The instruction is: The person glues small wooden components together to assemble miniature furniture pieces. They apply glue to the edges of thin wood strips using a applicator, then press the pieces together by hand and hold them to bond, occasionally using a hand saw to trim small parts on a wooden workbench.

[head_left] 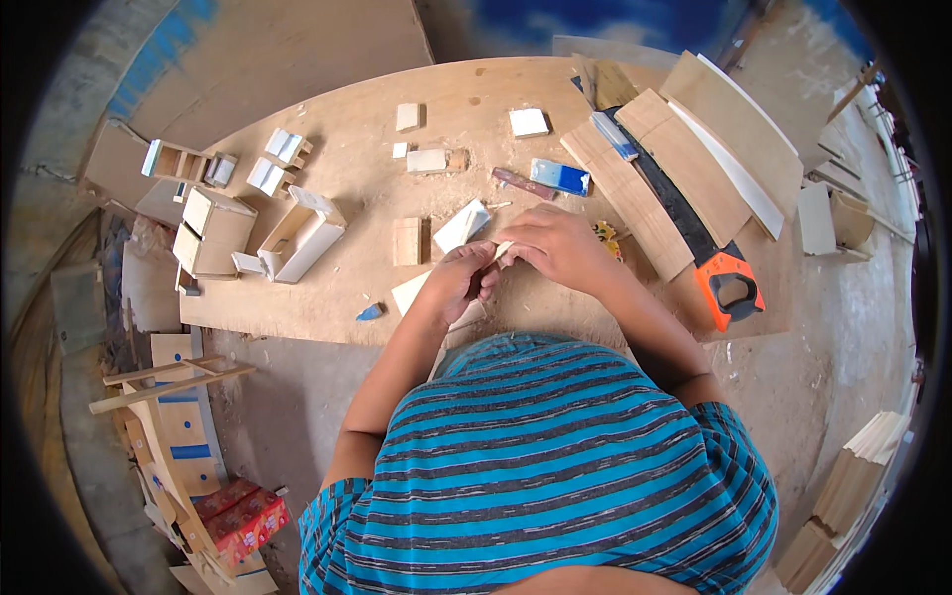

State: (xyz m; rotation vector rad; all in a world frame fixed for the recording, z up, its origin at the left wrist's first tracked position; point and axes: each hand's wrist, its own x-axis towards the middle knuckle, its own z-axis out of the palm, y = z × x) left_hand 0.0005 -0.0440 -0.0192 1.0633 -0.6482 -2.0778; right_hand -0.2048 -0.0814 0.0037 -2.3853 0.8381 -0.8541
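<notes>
Near the front edge of the wooden work table point(337, 312), my two hands meet. My left hand point(458, 282) is closed on a small pale strip of wood point(504, 249). On the strip's other side, my right hand point(560, 246) has its fingers curled against the same piece. Just beyond them lies a white-topped block point(461, 227). A flat pale board point(410, 292) is partly hidden under my left hand and wrist. To the left sits a small wooden block point(407, 242). A blue-and-white block point(560, 177) and a reddish-brown stick point(523, 183) lie past my right hand.
An orange-handled handsaw point(732, 288) lies on the right among stacked boards point(684, 149). Small wooden box pieces point(213, 233) stand at the left. More blocks point(426, 161) and a blue scrap point(369, 312) are scattered about. A slatted wooden piece point(183, 426) stands on the floor lower left.
</notes>
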